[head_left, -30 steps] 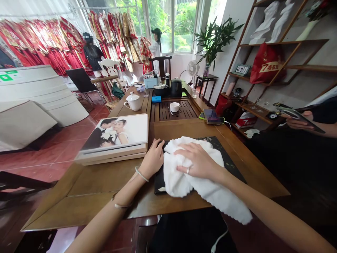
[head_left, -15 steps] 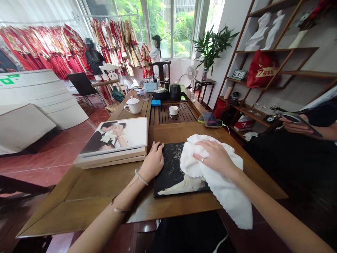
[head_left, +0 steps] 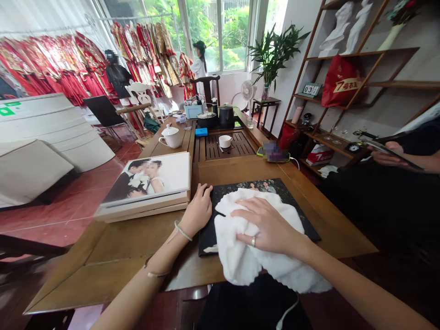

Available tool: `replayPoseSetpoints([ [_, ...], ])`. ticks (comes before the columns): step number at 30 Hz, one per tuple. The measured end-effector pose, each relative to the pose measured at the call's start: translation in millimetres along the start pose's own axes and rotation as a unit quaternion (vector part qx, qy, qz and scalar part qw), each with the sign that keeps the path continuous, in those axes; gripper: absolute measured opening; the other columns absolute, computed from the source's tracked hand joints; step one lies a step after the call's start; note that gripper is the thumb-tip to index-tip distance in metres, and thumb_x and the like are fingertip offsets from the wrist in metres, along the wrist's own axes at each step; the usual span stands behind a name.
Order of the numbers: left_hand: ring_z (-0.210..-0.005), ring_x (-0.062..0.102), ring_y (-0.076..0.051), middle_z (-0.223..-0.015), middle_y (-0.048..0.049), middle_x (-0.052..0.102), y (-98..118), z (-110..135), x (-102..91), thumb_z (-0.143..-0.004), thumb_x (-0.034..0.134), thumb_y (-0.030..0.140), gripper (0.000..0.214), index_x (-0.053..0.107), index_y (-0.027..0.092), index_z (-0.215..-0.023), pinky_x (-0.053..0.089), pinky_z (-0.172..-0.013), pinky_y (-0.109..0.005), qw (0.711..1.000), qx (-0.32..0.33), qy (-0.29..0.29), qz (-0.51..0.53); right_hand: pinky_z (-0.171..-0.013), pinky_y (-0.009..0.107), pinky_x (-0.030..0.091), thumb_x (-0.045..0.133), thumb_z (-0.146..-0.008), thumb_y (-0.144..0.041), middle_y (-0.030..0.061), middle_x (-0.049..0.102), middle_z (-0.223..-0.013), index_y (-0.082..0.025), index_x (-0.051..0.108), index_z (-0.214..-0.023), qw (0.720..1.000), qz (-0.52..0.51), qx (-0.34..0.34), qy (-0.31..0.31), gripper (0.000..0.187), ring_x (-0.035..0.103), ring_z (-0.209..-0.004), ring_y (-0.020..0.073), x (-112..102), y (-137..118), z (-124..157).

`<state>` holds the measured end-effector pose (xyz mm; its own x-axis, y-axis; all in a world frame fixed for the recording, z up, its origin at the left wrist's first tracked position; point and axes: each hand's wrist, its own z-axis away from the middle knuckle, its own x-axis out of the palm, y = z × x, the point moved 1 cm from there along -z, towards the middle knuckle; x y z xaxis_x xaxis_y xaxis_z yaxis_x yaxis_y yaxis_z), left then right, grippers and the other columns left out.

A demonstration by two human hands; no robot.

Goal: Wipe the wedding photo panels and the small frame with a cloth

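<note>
So my right hand (head_left: pixel 270 224) is spread on top of a bunched-up white cloth (head_left: pixel 237 261), fingers open and a bit bent, thumb out to the side. The cloth sits on a dark photo panel (head_left: pixel 288 191) close to the near edge of the table (head_left: pixel 113 243), over toward the near right corner, and part of it spills past that edge. You can just see two people printed up at the panel's far side. My left hand (head_left: pixel 198 211) is at the panel's left edge, fingers open and slightly apart.

Over by the table's left edge there's a photo stack (head_left: pixel 173 174), a couple on the top one. Lidded mug (head_left: pixel 171 137) farther up that edge, green-edged phone (head_left: pixel 275 153) near the right edge.

Writing-wise: the red bag (head_left: pixel 342 87) on the shelves (head_left: pixel 402 85) says "7号衣" plus something I can't make out, the calendar block (head_left: pixel 311 89) reads 03, and the lower bag (head_left: pixel 319 156) shows a 7. The green sign (head_left: pixel 10 108) at far left is too cut off to read.
</note>
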<state>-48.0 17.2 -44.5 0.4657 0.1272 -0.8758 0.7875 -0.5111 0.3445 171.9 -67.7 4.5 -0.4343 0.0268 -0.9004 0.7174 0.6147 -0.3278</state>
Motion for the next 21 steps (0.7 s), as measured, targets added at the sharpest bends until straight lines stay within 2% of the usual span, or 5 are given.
replayPoseSetpoints([
  [3, -0.146, 0.028, -0.035, -0.143, -0.0230, 0.045, 1, 0, -1.1, -0.092, 0.032, 0.010, 0.044, 0.046, 0.007, -0.134, 0.034, -0.115, -0.054, 1.000, -0.002, -0.009, -0.006, -0.102, 0.050, 0.040, 0.064, -0.085, -0.042, 0.0078, 0.062, -0.127, -0.027, 0.064, -0.117, 0.999, 0.025, 0.029, 0.025, 0.036, 0.053, -0.119, 0.0299, -6, 14, 17],
  [7, -0.146, 0.028, -0.034, -0.143, -0.0198, 0.046, 0, -1, -2.1, -0.092, 0.034, 0.011, 0.043, 0.047, 0.011, -0.133, 0.033, -0.116, -0.054, 1.000, -0.001, -0.003, 0.009, -0.098, 0.051, 0.044, 0.059, -0.087, -0.043, 0.0081, 0.064, -0.125, -0.026, 0.066, -0.115, 0.988, 0.076, 0.107, 0.078, 0.034, 0.057, -0.114, 0.0302, -16, 51, 32],
  [12, -0.146, 0.027, -0.035, -0.143, -0.0228, 0.045, 2, -1, -1.9, -0.092, 0.033, 0.012, 0.043, 0.048, 0.007, -0.132, 0.032, -0.117, -0.055, 1.000, -0.017, -0.007, 0.020, -0.097, 0.050, 0.044, 0.057, -0.088, -0.045, 0.0069, 0.065, -0.123, -0.025, 0.065, -0.116, 0.975, 0.089, 0.178, 0.096, 0.035, 0.056, -0.115, 0.0311, -20, 88, 19],
  [16, -0.147, 0.027, -0.034, -0.143, -0.0212, 0.044, 4, -1, -0.1, -0.092, 0.033, 0.011, 0.044, 0.048, 0.008, -0.133, 0.029, -0.118, -0.055, 0.998, -0.038, 0.005, 0.042, -0.095, 0.049, 0.044, 0.057, -0.088, -0.044, 0.0080, 0.065, -0.122, -0.024, 0.065, -0.117, 0.972, 0.110, 0.184, 0.093, 0.036, 0.055, -0.112, 0.0317, -16, 94, -7],
  [21, -0.146, 0.027, -0.035, -0.144, -0.0211, 0.043, 4, -2, 1.7, -0.093, 0.033, 0.012, 0.044, 0.049, 0.009, -0.133, 0.029, -0.118, -0.055, 0.997, -0.051, 0.008, 0.059, -0.095, 0.049, 0.041, 0.057, -0.087, -0.043, 0.0084, 0.064, -0.122, -0.025, 0.065, -0.117, 0.978, 0.113, 0.154, 0.077, 0.036, 0.055, -0.108, 0.0312, -8, 79, -28],
])
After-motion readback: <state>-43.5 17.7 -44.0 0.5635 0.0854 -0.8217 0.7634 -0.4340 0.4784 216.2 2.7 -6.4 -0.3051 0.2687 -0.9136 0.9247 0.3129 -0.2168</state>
